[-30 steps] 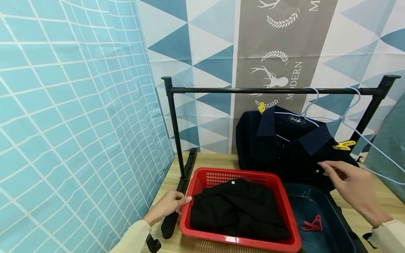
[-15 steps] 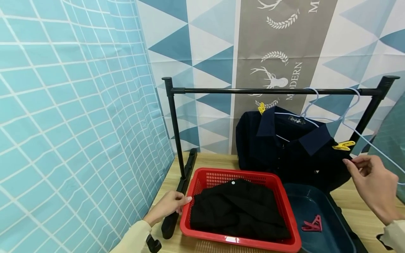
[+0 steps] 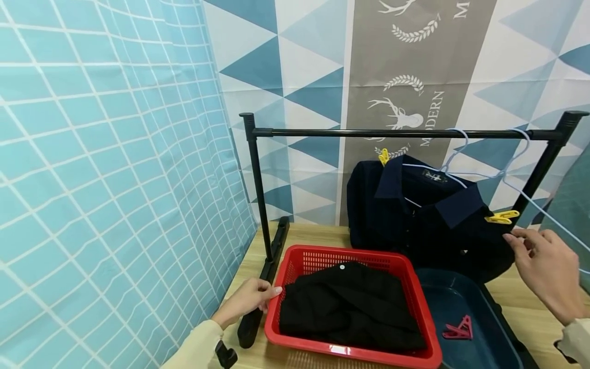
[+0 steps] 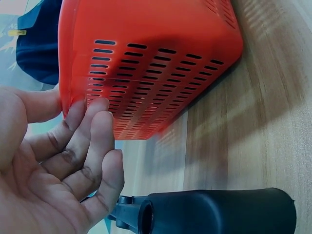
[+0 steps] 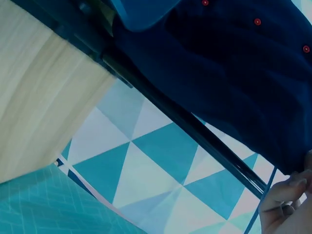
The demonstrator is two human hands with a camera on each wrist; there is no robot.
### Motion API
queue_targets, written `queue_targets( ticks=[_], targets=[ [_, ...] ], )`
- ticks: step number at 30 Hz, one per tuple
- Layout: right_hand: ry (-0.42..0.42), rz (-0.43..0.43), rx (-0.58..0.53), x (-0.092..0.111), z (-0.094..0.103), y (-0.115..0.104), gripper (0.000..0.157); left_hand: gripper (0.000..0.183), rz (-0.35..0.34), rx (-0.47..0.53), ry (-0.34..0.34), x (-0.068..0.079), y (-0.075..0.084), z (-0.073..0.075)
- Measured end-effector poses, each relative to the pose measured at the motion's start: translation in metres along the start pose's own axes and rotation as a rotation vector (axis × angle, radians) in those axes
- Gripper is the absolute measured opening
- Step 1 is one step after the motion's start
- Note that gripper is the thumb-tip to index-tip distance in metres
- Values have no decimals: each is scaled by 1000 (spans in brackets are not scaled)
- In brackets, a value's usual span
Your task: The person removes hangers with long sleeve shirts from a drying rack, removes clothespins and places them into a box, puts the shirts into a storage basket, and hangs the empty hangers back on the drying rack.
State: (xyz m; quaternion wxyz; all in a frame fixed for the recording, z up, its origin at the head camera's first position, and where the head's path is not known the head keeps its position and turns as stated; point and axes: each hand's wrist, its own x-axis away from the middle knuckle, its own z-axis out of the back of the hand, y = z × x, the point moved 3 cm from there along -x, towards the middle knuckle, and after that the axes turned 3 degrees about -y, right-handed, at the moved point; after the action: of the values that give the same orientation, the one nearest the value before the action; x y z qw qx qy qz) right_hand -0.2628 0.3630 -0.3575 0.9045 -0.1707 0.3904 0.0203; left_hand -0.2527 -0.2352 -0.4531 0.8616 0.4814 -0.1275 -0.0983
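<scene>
My left hand [image 3: 251, 301] pinches the left rim of a red plastic basket [image 3: 338, 350], thumb on top. In the left wrist view its fingers curl under that rim, against the slotted wall. Folded black cloth [image 3: 345, 307] with a white button lies in the basket. At the right, my right hand [image 3: 546, 269] pinches the edge of a navy collared shirt [image 3: 428, 230], just below a yellow clothespin [image 3: 501, 217]. The right wrist view has the shirt cloth [image 5: 219, 83] drawn toward the fingertips. A light-blue hanger [image 3: 444, 169] sits inside the collar, with another yellow clothespin [image 3: 383, 157] at the far shoulder.
A black clothes rack [image 3: 322, 133] stands behind, its left foot [image 3: 262, 287] beside the basket. Another blue hanger [image 3: 530, 197] hangs at the right of its bar. A dark blue tray [image 3: 488, 333] holds a pink clothespin [image 3: 458, 328], right of the basket.
My right hand has moved right, from in front of the shirt to its right edge, and pulled the cloth outward a little. The left hand has stayed on the basket rim.
</scene>
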Motion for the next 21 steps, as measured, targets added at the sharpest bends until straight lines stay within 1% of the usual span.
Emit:
queue_targets(
  ticks=[4, 9, 12, 17, 21],
  targets=[
    [-36, 42, 25, 0, -3, -2, 18, 39, 2, 5, -11, -1, 1, 0],
    [-46, 172, 43, -5, -4, -7, 13, 37, -4, 10, -19, -3, 3, 2],
    [-12, 245, 31, -7, -4, -11, 9, 36, -5, 4, -18, -3, 4, 2],
    [70, 310, -4, -6, -4, -15, 5, 37, -2, 1, -13, -2, 3, 2],
    [139, 356, -44, -8, -2, -19, 8, 38, -2, 8, -13, -1, 3, 1]
  ],
)
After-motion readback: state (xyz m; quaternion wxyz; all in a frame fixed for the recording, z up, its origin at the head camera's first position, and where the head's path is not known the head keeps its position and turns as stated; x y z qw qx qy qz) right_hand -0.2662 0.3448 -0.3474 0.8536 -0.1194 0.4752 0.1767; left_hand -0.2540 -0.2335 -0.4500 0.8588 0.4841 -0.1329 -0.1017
